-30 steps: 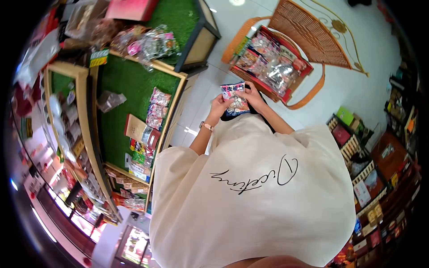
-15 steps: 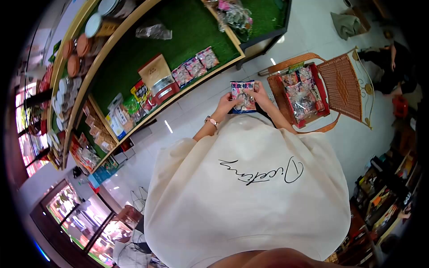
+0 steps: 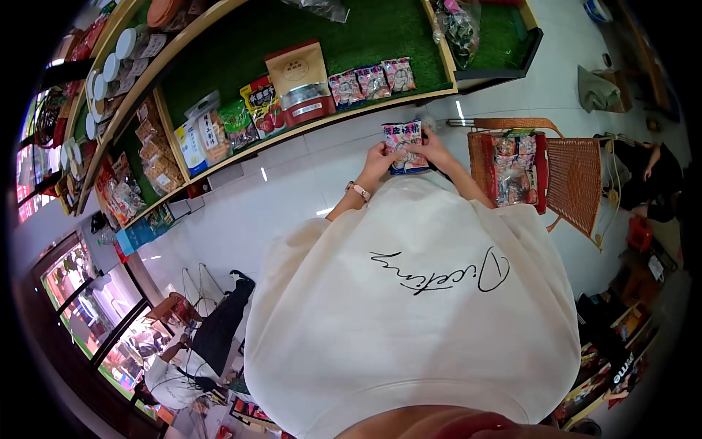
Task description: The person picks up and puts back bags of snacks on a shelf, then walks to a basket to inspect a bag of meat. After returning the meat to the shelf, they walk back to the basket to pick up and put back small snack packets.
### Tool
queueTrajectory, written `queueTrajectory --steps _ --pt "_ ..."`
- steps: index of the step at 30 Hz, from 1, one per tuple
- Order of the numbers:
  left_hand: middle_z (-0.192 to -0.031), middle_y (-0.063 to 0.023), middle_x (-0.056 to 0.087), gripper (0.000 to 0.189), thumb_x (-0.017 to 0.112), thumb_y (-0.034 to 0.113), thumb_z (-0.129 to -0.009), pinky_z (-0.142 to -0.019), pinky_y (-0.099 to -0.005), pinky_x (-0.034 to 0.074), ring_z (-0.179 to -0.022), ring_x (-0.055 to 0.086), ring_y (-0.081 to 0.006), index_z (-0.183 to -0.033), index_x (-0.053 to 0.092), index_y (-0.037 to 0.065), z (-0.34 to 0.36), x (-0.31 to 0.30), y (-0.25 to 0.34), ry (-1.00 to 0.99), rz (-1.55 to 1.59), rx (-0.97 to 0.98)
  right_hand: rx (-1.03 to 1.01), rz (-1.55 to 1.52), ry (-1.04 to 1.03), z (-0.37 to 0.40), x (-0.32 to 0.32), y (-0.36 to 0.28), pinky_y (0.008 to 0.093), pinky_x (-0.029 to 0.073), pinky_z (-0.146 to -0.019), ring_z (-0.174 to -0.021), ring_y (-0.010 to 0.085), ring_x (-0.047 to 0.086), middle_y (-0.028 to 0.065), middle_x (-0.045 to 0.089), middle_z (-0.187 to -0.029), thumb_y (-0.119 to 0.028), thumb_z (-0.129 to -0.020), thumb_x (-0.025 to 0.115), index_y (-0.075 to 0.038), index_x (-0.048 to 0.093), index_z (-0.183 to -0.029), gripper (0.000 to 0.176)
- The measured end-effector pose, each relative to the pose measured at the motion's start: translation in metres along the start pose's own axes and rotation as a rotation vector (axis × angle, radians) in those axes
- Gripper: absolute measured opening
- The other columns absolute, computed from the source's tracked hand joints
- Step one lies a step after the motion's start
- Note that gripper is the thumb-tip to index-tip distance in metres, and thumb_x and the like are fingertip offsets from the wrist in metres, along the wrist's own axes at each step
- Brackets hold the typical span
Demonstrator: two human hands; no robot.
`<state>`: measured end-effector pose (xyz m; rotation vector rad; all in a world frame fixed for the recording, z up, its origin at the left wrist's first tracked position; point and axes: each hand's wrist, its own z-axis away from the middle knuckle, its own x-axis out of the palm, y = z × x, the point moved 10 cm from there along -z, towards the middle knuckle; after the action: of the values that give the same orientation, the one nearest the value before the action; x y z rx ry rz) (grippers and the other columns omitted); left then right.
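Observation:
A pink and blue snack packet (image 3: 402, 134) with dark printed characters is held upright in front of my body, its printed face towards me. My left hand (image 3: 378, 161), with a watch on its wrist, grips the packet's left side, thumb across the front. On the other side, my right hand (image 3: 437, 152) is closed on the right edge, its thumb also on the front. Three similar packets (image 3: 373, 82) stand in a row at the front edge of the green-lined display shelf (image 3: 219, 69). To the right, a red box (image 3: 542, 175) of similar packets rests on a wicker chair (image 3: 574, 172).
Along the shelf's wooden edge stand a brown paper pouch (image 3: 296, 69) and several other bagged foods. Lidded jars (image 3: 126, 44) line the upper left. One person (image 3: 219, 329) is at the lower left, another (image 3: 651, 172) at the far right.
My view has shifted, so shelf and chair appear further right. Both hands keep hold of the snack packet, and their grip has changed slightly, with the fingers lower on its front.

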<state>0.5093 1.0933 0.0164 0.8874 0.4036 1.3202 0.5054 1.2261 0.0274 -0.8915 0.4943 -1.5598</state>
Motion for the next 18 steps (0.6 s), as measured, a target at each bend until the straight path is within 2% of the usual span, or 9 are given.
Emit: queueTrajectory --steps 6,8,10,12,14,15,16,17,18 --pt "-0.088 -0.0059 0.059 0.04 0.07 0.014 -0.073 -0.069 -0.0244 0.047 -0.074 0.056 -0.0118 -0.103 0.05 -0.002 -0.027 0.025 0.005 -0.1 0.156 -0.07 0.089 0.115 -0.087 -0.016 -0.018 -0.012 0.0289 0.048 -0.077 -0.092 0.0171 0.056 0.0098 0.055 -0.106 -0.004 -0.069 0.068 -0.001 0.035 -0.121 0.062" --pt "-0.088 -0.0059 0.058 0.04 0.07 0.015 -0.073 -0.068 -0.0248 0.047 -0.073 0.056 -0.012 -0.103 0.049 -0.002 -0.043 0.032 0.01 -0.16 0.196 -0.112 0.093 0.129 -0.137 -0.027 -0.028 -0.012 0.0285 0.048 -0.077 -0.092 0.0173 0.056 0.0107 0.054 -0.107 -0.003 -0.069 0.068 0.0 0.032 -0.122 0.064" --pt "-0.088 -0.0058 0.058 0.038 0.069 0.014 -0.074 -0.065 -0.0228 0.046 -0.074 0.056 -0.0111 -0.101 0.049 -0.002 -0.066 0.024 0.021 -0.122 0.061 -0.113 0.068 0.116 -0.151 -0.046 -0.03 -0.032 0.0286 0.048 -0.076 -0.091 0.0174 0.057 0.0112 0.054 -0.105 -0.003 -0.07 0.067 0.001 0.03 -0.123 0.065" --pt "-0.089 -0.0062 0.058 0.038 0.069 0.014 -0.074 -0.064 -0.0212 0.045 -0.075 0.055 -0.0106 -0.101 0.048 -0.002 -0.081 0.023 0.037 -0.106 -0.025 -0.135 0.15 0.15 -0.155 -0.061 -0.039 -0.039 0.0288 0.048 -0.077 -0.091 0.0176 0.056 0.012 0.055 -0.104 -0.001 -0.069 0.067 0.001 0.026 -0.124 0.069" --pt "-0.092 -0.0055 0.058 0.043 0.069 0.013 -0.073 -0.066 -0.0227 0.044 -0.076 0.055 -0.0108 -0.109 0.047 0.002 -0.101 0.022 0.062 -0.075 -0.03 -0.103 0.229 0.187 -0.153 -0.078 -0.057 -0.043 0.0284 0.048 -0.075 -0.09 0.0176 0.055 0.0121 0.055 -0.103 -0.001 -0.069 0.067 0.001 0.026 -0.124 0.069" --pt "-0.093 -0.0049 0.058 0.045 0.068 0.012 -0.073 -0.067 -0.0236 0.044 -0.077 0.055 -0.0109 -0.111 0.047 0.004 -0.113 0.023 0.079 -0.054 -0.024 -0.042 0.057 0.224 -0.134 -0.093 -0.065 -0.055 0.0274 0.05 -0.066 -0.086 0.0169 0.056 0.012 0.055 -0.101 -0.002 -0.067 0.069 -0.001 0.026 -0.124 0.071" --pt "-0.094 -0.0043 0.058 0.047 0.068 0.012 -0.073 -0.068 -0.0245 0.045 -0.077 0.055 -0.011 -0.114 0.046 0.006 -0.123 0.021 0.096 -0.029 -0.018 0.015 0.015 0.254 -0.104 -0.105 -0.076 -0.056 0.0267 0.05 -0.054 -0.081 0.0158 0.057 0.012 0.055 -0.098 -0.003 -0.065 0.07 -0.002 0.027 -0.124 0.073" --pt "-0.094 -0.0031 0.058 0.05 0.067 0.012 -0.074 -0.07 -0.0267 0.045 -0.08 0.056 -0.0107 -0.119 0.045 0.012 -0.142 0.012 0.098 -0.01 -0.185 0.014 0.077 0.256 -0.106 -0.11 -0.084 -0.057 0.0269 0.05 -0.053 -0.077 0.0153 0.058 0.0122 0.055 -0.098 -0.003 -0.065 0.071 -0.002 0.026 -0.125 0.075" --pt "-0.095 -0.0037 0.059 0.049 0.067 0.012 -0.075 -0.071 -0.0266 0.046 -0.082 0.056 -0.0111 -0.119 0.046 0.012 -0.155 0.012 0.103 -0.044 -0.16 -0.024 0.141 0.257 -0.112 -0.113 -0.089 -0.059 0.0271 0.05 -0.051 -0.074 0.0149 0.058 0.0124 0.056 -0.097 -0.004 -0.064 0.071 -0.002 0.025 -0.126 0.078"
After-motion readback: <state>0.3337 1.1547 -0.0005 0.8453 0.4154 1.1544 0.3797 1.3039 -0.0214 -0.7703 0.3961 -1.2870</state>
